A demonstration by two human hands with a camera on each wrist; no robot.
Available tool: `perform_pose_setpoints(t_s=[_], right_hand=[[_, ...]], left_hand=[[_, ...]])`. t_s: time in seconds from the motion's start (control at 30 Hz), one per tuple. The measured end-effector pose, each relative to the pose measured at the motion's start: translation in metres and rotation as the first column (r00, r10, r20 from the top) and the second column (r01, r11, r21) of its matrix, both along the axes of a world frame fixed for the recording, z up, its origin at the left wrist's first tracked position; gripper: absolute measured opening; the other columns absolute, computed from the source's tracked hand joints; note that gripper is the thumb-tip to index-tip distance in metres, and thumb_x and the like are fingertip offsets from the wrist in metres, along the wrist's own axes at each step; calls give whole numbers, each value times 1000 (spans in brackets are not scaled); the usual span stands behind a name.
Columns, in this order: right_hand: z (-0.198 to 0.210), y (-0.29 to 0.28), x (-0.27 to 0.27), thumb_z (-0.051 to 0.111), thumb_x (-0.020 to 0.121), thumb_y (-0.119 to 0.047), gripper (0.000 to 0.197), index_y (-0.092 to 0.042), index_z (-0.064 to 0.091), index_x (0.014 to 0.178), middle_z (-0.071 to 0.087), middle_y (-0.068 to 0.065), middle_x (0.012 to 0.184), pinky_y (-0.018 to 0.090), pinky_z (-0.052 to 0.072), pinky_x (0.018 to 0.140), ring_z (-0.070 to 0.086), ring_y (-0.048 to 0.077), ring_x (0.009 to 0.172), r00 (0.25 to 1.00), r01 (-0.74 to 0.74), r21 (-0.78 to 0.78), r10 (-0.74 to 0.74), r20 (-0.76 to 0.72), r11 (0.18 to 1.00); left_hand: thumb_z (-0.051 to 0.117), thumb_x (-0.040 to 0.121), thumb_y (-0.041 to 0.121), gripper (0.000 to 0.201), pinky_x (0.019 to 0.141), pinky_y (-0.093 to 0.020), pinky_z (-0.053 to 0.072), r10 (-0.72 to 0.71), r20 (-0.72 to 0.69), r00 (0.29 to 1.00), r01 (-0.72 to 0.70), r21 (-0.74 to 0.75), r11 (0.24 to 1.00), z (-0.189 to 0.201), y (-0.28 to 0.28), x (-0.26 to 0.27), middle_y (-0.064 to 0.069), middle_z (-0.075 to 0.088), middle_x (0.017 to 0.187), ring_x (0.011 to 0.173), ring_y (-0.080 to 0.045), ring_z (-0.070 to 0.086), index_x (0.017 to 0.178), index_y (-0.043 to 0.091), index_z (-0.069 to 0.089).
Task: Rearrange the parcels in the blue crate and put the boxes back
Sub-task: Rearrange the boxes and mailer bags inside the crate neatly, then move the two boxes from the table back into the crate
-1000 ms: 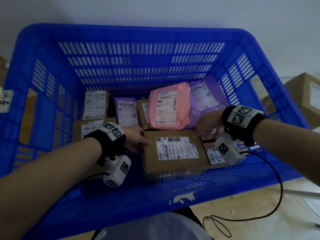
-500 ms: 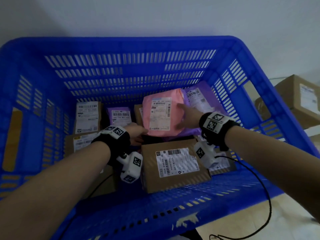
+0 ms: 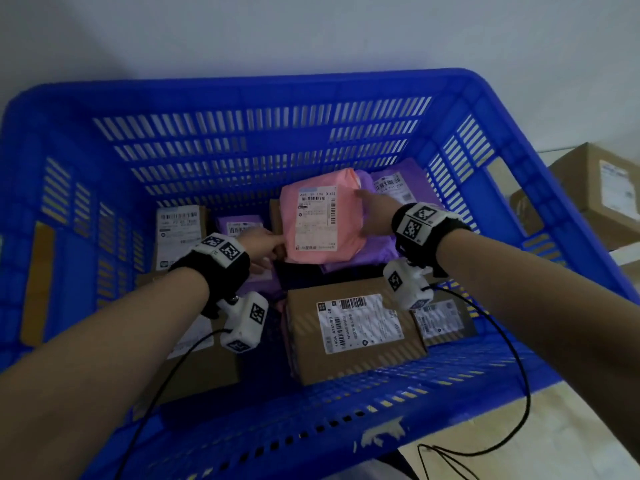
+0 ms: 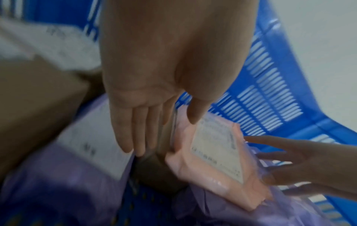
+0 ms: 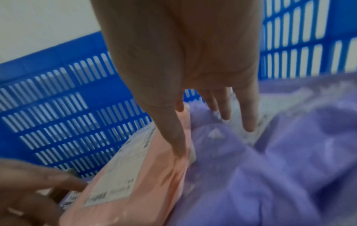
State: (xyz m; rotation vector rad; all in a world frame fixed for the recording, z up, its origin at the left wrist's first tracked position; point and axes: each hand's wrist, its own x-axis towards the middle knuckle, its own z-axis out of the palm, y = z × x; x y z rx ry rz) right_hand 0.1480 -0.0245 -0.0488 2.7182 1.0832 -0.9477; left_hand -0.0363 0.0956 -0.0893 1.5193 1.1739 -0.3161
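Observation:
A pink parcel with a white label stands tilted against a purple bag parcel at the back right of the blue crate. My left hand touches its lower left edge; in the left wrist view the fingers are straight and the thumb rests on the pink parcel. My right hand is at its right edge. In the right wrist view the thumb lies along the pink parcel and straight fingers reach onto the purple bag.
A brown box with a barcode label lies at the crate's front, a smaller box to its right. Labelled boxes and a small purple parcel sit at the left. Cardboard boxes stand outside, right of the crate.
Both hands left the front brown box and went back to the pink parcel. The parcel now stands more upright between them.

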Motion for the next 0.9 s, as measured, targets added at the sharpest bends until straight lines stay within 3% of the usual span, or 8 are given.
perform_pose_setpoints(t_s=[0.07,0.2,0.3,0.4,0.5,0.63,0.77,0.9], right_hand=[[11,-2,0,71,81,-16,89,-16,16,151,39,15,147,33,36,105,42,30,132,999,-17,34,17,28,999],[40,-11,4,67,84,-21,68,-13,36,143,48,13,141,30,36,102,46,27,129,995,-43,100,33,96,994],[62,-19,11,66,84,-25,57,-14,48,137,53,10,137,28,38,100,50,25,125,989,-35,173,9,148,984],[88,-29,17,63,87,-29,54,-15,48,137,52,10,138,31,38,102,49,28,127,983,-52,241,8,182,969],[121,-46,30,60,89,-32,52,-15,47,137,51,9,139,36,38,106,48,28,128,972,-76,289,6,236,954],[167,-80,60,54,93,-31,50,-16,44,139,46,8,143,33,34,105,46,27,128,942,-93,312,-17,334,945],[199,-132,102,52,95,-32,48,-16,44,139,46,8,143,33,35,105,46,27,129,926,-37,373,-108,361,927],[210,-188,148,49,96,-33,46,-18,43,139,47,9,142,37,37,106,46,27,128,910,29,398,-189,368,917]], left_hand=[[51,95,34,28,76,-33,46,-56,23,998,53,85,995,15,5,0,-15,59,107,91,-26,57,111,12,56],[51,94,17,12,66,-27,42,-293,76,953,250,346,904,53,15,17,-12,57,92,82,-21,54,95,11,61],[56,91,19,27,81,-31,48,-464,10,886,390,527,755,84,18,41,-16,65,107,99,-26,62,113,8,66],[56,92,22,35,95,-31,44,-589,-95,802,493,662,564,112,12,67,-15,61,126,116,-29,57,123,8,60],[52,93,20,36,98,-33,43,-657,-133,742,504,757,416,144,-2,96,-14,58,131,120,-30,54,127,9,55],[49,94,21,38,99,-34,42,-694,-131,708,455,837,306,184,-28,139,-13,55,134,121,-30,53,131,11,51],[46,96,23,39,99,-34,41,-725,-125,677,411,881,232,218,-70,188,-13,53,136,122,-30,52,133,13,48],[45,97,23,39,101,-33,38,-753,-80,654,379,896,233,238,-126,244,-14,51,137,125,-29,49,135,12,47]])
